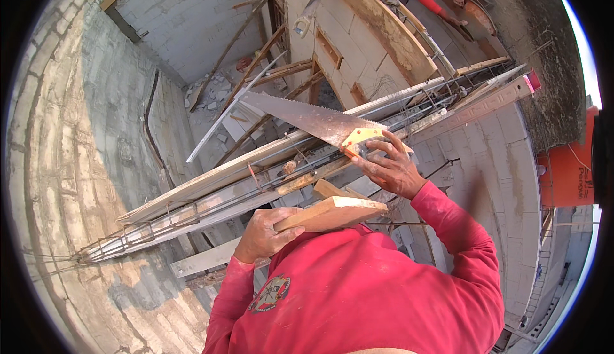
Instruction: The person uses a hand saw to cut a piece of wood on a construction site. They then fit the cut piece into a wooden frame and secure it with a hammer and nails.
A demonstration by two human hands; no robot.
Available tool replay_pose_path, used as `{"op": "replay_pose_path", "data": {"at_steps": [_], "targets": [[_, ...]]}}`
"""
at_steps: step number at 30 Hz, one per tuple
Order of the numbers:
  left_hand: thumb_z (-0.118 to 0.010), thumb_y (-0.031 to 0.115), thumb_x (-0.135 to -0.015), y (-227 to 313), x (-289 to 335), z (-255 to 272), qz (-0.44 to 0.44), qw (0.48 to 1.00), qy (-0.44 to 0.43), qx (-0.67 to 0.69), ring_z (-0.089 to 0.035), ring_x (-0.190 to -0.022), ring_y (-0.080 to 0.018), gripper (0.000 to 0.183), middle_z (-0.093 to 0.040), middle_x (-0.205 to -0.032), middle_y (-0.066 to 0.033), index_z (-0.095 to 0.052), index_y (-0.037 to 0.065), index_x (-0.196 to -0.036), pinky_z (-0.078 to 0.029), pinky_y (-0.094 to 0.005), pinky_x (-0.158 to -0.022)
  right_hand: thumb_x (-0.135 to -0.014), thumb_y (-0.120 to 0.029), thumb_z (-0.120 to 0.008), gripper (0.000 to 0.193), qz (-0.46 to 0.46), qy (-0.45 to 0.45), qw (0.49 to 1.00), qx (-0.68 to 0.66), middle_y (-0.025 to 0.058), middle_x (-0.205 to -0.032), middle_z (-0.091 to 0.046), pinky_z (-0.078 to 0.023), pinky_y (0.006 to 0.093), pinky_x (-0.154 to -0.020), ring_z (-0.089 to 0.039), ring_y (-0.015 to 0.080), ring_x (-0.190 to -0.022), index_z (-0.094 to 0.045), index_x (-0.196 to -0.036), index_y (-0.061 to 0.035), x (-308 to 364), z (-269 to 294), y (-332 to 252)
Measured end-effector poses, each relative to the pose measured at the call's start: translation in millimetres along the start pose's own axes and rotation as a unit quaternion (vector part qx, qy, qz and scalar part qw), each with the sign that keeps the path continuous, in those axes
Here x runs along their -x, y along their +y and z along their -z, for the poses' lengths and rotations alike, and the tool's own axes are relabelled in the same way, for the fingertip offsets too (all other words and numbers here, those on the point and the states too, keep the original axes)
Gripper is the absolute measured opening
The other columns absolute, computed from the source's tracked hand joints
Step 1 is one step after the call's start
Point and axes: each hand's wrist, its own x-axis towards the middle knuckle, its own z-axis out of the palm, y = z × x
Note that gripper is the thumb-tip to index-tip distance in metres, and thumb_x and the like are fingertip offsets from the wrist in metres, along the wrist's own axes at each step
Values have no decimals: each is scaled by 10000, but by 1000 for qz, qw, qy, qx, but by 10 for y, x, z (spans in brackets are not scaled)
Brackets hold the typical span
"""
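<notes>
While left hand (262, 234) pinches board (332, 214), right hand (396, 172) half-curled holding saw (307, 115), handle (355, 138) partly hidden

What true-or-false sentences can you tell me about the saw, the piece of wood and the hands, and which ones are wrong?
1. The right hand holds the saw. True.
2. The saw's handle is blue. False: the handle is mostly yellow.
3. The left hand holds the piece of wood. True.
4. The saw's blade touches the wood in the left hand. False: they are apart.
5. The person's sleeves are green. False: the right sleeve is pinkish red, and so is the left.
</notes>
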Motion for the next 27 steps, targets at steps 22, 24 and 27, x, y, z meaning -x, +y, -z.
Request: {"op": "replay_pose_path", "data": {"at_steps": [22,24,27], "targets": [[-678,235,-1028,1065,-1752,992,-71,967,91,228,-637,-1299,-277,582,-620,-1362,-163,-459,-3,-1512,-607,-469,-988,-876,-439,-825,874,-224,7,975,-2,112,-1491,-491,-236,642,-1306,-418,365,-1458,-422,-1624,-233,220,548,-531],[-687,216,-1020,1203,-1983,904,-113,968,91,206,-635,-1307,-282,605,-601,-1384,-163,-423,3,-1521,-604,-480,-1020,-915,-332,-826,830,-258,116,959,-17,137,-1487,-504,-418,574,-1217,-460,390,-1423,-421,-1620,-165,152,803,-484],[-697,178,-1026,1500,-2381,708,-183,960,64,202,-633,-1311,-273,587,-572,-1424,-159,-399,13,-1504,-598,-471,-1057,-946,-244,-802,791,-279,280,918,17,165,-1474,-555,-547,493,-1099,-594,350,-1316,-412,-1627,-143,19,1384,-266]]}}
